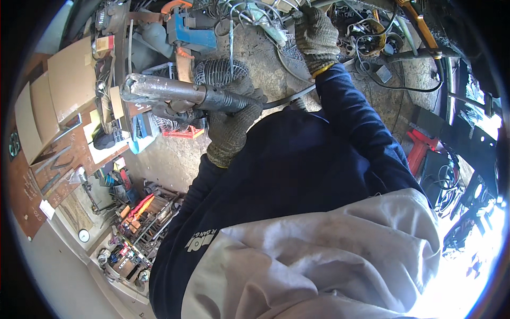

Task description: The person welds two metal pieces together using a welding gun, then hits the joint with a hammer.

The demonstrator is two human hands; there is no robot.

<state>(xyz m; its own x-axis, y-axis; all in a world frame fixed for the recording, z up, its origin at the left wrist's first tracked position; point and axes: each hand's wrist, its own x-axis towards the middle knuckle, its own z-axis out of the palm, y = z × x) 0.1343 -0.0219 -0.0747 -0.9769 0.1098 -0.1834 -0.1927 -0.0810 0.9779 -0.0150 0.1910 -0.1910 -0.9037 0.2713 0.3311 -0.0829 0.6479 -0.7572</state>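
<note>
Workshop scene from above, with clock directions taken from the middle of the view. The left hand (228, 135), in a grey knitted glove, lies toward 11 o'clock and is closed around a cylindrical metal tool (164, 91). This heavy, worn tool occupies the 10-to-11 o'clock sector; its blunt end points away to the left, and its ribbed sleeve passes through the grip. A grey hose (284, 100) emerges from beside the glove and runs toward the right forearm; the glove hides whether hose and tool are joined.

The right hand (317, 42), gloved likewise, is extended toward 1 o'clock, well apart from the left. Its fingertips lie close to the upper edge, among pale bent wires (255, 11); whether it grasps anything cannot be told.

Surroundings: a blue clamp-like fixture (192, 33) at 11 o'clock; a wire coil (212, 70) just beyond the tool; a red plastic crate (186, 133) at 10 o'clock on the concrete floor (172, 167); cardboard sheets (69, 80) farther out at 10. A yellow-orange tool handle (418, 24) lies at 2 o'clock, a red implement (419, 149) at 3, and a white round dial (83, 235) at 8.
</note>
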